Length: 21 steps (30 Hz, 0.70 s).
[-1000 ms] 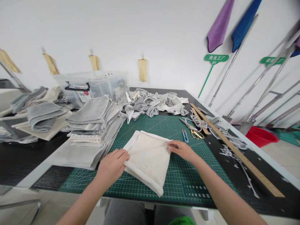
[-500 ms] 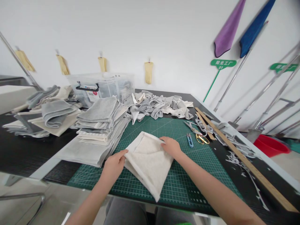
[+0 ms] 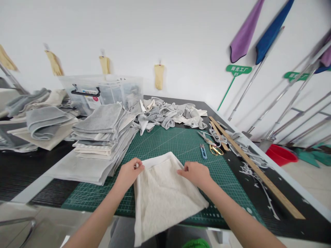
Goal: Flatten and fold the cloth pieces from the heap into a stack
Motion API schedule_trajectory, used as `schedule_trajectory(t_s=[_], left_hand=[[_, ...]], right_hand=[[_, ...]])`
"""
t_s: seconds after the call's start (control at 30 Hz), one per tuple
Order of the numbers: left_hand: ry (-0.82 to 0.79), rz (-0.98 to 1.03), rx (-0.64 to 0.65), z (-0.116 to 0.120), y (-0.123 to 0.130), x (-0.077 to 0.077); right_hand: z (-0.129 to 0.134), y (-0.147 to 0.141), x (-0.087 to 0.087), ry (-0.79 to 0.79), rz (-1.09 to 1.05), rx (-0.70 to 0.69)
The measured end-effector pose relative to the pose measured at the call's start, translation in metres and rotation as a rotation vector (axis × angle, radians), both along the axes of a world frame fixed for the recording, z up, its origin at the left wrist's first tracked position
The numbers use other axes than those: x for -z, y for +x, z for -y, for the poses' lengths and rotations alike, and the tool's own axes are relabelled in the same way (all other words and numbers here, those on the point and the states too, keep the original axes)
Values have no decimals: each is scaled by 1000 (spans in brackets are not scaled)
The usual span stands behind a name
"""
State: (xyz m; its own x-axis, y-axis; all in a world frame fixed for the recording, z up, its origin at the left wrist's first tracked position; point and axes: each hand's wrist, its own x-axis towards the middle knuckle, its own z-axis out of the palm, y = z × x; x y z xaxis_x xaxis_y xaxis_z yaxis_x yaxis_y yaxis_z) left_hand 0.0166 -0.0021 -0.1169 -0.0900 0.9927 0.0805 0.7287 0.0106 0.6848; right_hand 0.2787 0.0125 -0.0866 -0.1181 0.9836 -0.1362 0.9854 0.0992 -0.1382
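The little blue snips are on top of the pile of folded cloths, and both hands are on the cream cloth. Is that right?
Not quite: the head view shows the blue snips lying on the green mat, not on the pile of folded cloths. The left hand and right hand are indeed both on the cream cloth.

This was a workshop for cloth, or a small factory room. A pale cloth (image 3: 165,196) lay over a gridded green cutting mat (image 3: 165,141) on a long black table (image 3: 15,168), with scissors (image 3: 206,137), blue snips (image 3: 203,152) and a wooden ruler (image 3: 258,169) to the right. A stack of folded grey cloths (image 3: 97,120), a heap of scraps (image 3: 168,113) and a clear plastic box (image 3: 113,93) pointed to work in quantity. Yellow gloves (image 3: 159,76) hung along the plain white wall (image 3: 181,34), and a green sign (image 3: 239,70) read "Sunshine Factory 01" in Chinese.
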Motion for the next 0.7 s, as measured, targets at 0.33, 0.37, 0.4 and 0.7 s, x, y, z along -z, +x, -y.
schedule_trajectory(t_s=[0.33,0.37,0.4,0.7], left_hand=[[4,331,-22,11,-10,1],[-11,373,-13,12,-11,-3],[-28,420,-4,14,-12,-7],[-22,739,-19,11,-20,-44]], right_hand=[[-29,-32,8,35,-153,-164],[-30,-30,7,27,-185,-172],[-30,-28,5,16,-221,-180],[-43,-13,-23,-130,-610,-161]])
